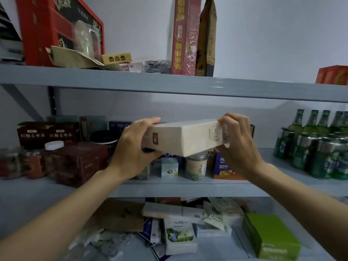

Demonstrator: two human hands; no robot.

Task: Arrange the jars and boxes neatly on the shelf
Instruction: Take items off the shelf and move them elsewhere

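Cream box held w/ both hands at mid shelf

Cream carton (pixel 185 137), long, flat, plastic-wrapped, small brown mark on near face, line drawing on end panel. Held in air, tilted, in front of middle shelf (pixel 188 187), above items standing there. Left hand (pixel 134 146) curled round left end, thumb on top, fingers under. Right hand (pixel 238 140) pinching right end, fingers wrapped over corner. Under box: paper-label jar (pixel 195 166), small pale-green box (pixel 169 169), blue-orange carton (pixel 224 168). Left: dark-red boxes (pixel 81 162), white-lid jar (pixel 53 147), black-lid jar (pixel 103 138). Right: green bottles & cans (pixel 318 146). Bottom shelf: messy packets, lime-green box (pixel 271 236).
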